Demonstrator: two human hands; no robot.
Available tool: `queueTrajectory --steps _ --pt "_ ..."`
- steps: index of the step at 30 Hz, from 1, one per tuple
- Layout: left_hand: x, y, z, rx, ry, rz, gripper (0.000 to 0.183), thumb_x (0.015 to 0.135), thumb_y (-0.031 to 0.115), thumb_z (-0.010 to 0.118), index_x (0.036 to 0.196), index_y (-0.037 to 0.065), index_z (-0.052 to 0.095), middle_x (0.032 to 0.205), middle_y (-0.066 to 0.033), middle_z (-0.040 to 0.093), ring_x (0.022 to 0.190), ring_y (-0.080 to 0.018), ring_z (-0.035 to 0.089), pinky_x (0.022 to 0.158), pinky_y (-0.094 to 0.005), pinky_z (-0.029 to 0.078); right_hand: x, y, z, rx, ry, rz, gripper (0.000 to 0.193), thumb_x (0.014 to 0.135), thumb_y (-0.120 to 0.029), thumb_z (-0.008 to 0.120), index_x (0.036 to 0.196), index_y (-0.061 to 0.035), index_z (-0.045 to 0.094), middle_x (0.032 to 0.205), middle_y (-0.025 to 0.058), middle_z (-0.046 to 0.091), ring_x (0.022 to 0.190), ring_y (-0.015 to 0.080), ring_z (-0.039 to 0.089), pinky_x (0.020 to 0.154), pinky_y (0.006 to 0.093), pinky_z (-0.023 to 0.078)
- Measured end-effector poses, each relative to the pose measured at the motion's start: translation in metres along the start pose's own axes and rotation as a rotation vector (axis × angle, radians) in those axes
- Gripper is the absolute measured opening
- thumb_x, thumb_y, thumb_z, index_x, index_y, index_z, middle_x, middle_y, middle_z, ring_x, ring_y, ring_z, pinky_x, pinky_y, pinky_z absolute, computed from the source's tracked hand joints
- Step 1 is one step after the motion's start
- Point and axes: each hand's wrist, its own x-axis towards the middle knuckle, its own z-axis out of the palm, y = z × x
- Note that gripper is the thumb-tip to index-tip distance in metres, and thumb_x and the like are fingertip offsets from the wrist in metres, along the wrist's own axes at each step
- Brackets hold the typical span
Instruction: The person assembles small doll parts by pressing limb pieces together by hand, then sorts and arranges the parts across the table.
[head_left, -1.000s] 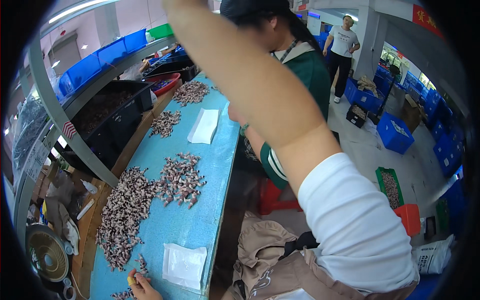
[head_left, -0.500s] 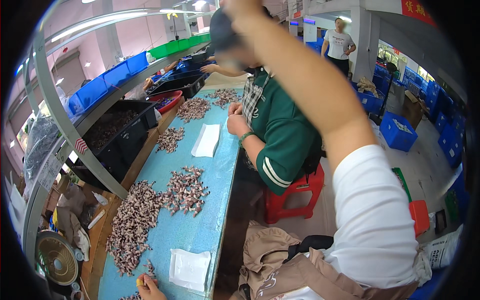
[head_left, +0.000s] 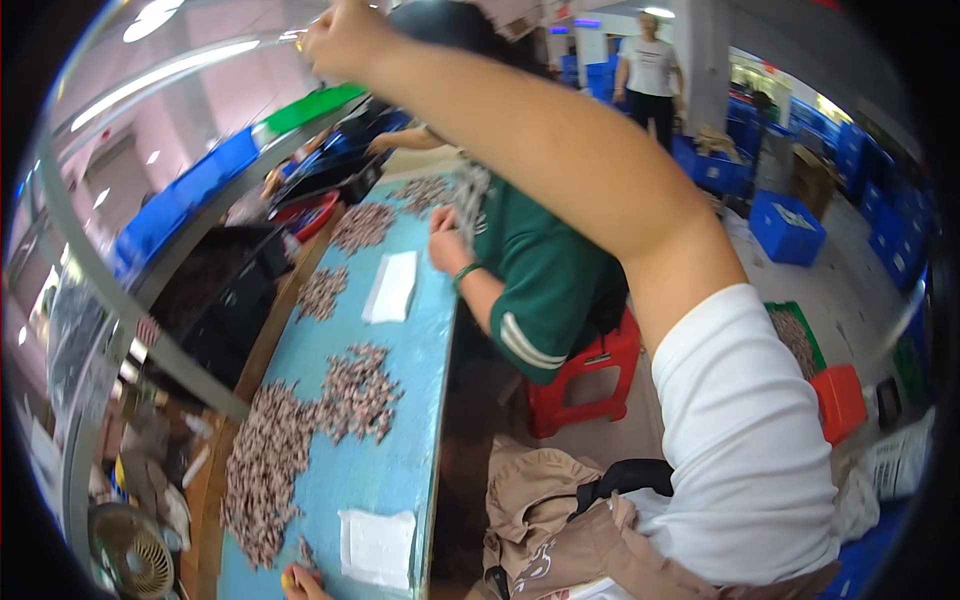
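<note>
My left hand is low at the table's near end, cut off by the lower edge, a yellow band on one finger. Its fingers look closed; what they hold is hidden. A small brown-and-beige piece lies by its fingertips. Beyond spreads a big pile of such pieces, with a looser heap joined to its right. A white tray-like sheet is right of my left hand. My right arm stretches up across the view, and my right hand is raised at the top, fingers curled, with something small and yellowish at them.
Along the blue tabletop are smaller piles and another white sheet. A co-worker in a green top sits close on a red stool. A slanted metal post, black crates and a fan line the left side.
My right hand has swung left at the top of the view, away from the co-worker's cap. The whole view has shifted slightly; my left hand stays beside the small piece.
</note>
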Motion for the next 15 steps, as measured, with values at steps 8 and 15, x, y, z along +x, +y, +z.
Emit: queueTrajectory --steps 8,15 --pt "-0.005 0.039 0.032 -0.219 -0.107 -0.051 0.026 0.098 0.016 0.051 0.115 -0.003 0.055 0.088 -0.0055 0.063 0.080 -0.0120 0.059 0.074 -0.0245 0.047 -0.276 -0.096 0.083 0.791 -0.993 0.106 0.015 0.090 -0.014 0.065 0.099 -0.0026 0.069 0.079 0.0029 0.063 0.066 0.0069 0.056 0.057 0.0238 0.044" --pt "-0.018 0.056 0.011 -0.286 -0.084 -0.168 0.027 0.096 0.017 0.056 0.117 0.000 0.057 0.092 -0.0036 0.063 0.083 -0.0099 0.060 0.076 -0.0238 0.048 -0.364 -0.113 0.103 0.818 -1.189 -0.294 0.022 0.077 -0.004 0.073 0.099 -0.0042 0.070 0.083 0.0083 0.064 0.070 0.0223 0.060 0.058 0.0300 0.046"
